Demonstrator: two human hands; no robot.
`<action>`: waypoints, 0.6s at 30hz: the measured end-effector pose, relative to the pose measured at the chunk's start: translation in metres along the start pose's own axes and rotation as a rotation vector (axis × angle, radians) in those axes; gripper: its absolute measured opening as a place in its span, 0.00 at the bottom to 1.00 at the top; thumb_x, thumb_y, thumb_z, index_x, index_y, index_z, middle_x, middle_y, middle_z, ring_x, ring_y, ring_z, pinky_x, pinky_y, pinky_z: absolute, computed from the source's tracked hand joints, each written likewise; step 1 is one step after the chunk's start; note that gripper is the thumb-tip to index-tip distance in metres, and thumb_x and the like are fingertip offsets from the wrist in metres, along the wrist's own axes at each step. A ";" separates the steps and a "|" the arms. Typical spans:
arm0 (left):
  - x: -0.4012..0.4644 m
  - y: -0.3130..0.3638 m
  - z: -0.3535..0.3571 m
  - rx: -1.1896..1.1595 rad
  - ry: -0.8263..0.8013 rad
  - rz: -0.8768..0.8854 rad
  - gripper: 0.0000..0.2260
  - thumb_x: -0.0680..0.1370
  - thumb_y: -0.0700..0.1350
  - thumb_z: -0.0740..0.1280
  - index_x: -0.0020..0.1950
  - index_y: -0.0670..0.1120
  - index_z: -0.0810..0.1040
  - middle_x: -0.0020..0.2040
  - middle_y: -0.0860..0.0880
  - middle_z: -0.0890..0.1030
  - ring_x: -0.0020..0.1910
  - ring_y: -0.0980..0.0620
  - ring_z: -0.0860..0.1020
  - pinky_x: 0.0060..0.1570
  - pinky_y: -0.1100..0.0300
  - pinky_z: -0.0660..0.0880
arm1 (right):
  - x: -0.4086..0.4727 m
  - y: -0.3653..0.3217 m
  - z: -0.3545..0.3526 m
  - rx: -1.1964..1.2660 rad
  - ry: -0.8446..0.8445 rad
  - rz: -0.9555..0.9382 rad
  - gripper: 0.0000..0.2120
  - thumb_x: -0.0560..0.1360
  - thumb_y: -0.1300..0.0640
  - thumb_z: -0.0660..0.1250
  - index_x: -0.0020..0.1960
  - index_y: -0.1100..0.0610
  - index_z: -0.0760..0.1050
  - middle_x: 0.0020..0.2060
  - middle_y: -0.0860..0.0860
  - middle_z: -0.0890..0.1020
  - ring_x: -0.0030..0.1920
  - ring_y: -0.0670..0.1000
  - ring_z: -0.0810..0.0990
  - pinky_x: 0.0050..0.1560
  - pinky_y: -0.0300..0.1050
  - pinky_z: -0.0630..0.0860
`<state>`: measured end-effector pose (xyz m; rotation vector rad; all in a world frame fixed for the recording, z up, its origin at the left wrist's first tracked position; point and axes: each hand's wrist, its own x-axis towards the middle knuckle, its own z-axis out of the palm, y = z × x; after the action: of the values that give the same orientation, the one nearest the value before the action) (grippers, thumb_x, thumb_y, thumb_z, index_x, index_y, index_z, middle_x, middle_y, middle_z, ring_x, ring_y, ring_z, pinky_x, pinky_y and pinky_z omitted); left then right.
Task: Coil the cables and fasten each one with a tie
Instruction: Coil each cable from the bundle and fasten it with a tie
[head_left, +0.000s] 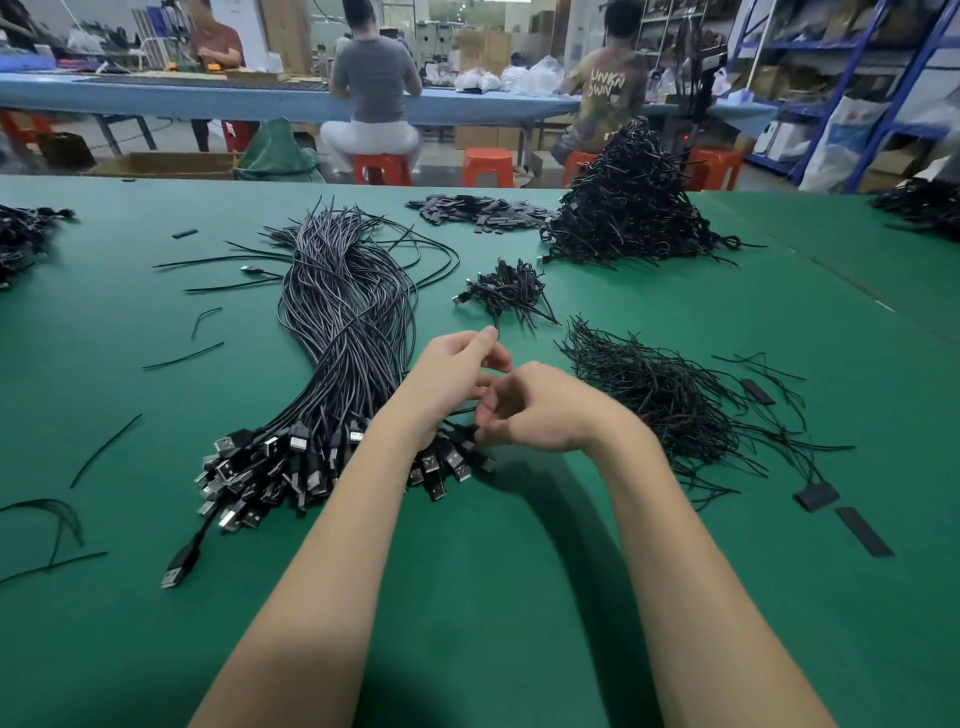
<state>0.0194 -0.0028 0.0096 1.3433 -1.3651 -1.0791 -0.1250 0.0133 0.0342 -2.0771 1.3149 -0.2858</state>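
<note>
Green mat (493, 597), bare at lower centre. Left hand (452, 379) and right hand (535, 410) meet mid-frame, fingers curled, pinching a thin black cable (462, 428) just above the loose cable bundle (337, 322). Tie pile (660, 395) just right of the hands; small coiled heap (506, 291) above them; large coiled heap (631, 208) near the far edge.

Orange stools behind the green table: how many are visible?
4. One under the seated person in grey, one unoccupied right of it, one under the person in the printed shirt, one farthest right. Others may be hidden.
</note>
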 end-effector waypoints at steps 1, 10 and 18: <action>-0.001 0.000 -0.001 0.019 0.000 0.015 0.17 0.84 0.52 0.59 0.44 0.47 0.81 0.35 0.58 0.83 0.34 0.61 0.81 0.42 0.63 0.75 | -0.003 0.001 -0.007 0.030 -0.022 -0.017 0.04 0.73 0.57 0.73 0.41 0.51 0.82 0.36 0.45 0.84 0.37 0.43 0.78 0.42 0.39 0.73; -0.010 0.006 -0.001 0.367 -0.130 0.122 0.26 0.84 0.61 0.54 0.38 0.53 0.84 0.39 0.57 0.85 0.42 0.61 0.82 0.55 0.57 0.74 | -0.029 0.022 -0.045 0.285 -0.139 -0.071 0.03 0.78 0.61 0.71 0.48 0.56 0.83 0.38 0.47 0.83 0.36 0.44 0.75 0.38 0.36 0.71; -0.019 0.021 -0.006 0.414 -0.403 0.078 0.29 0.83 0.65 0.51 0.43 0.51 0.85 0.47 0.57 0.86 0.54 0.62 0.80 0.62 0.61 0.65 | -0.024 0.034 -0.047 0.835 0.094 0.008 0.07 0.81 0.63 0.65 0.51 0.53 0.78 0.39 0.50 0.84 0.34 0.45 0.75 0.34 0.35 0.72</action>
<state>0.0212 0.0173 0.0311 1.3910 -2.0079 -1.0902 -0.1841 0.0050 0.0524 -1.3566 1.0026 -0.7841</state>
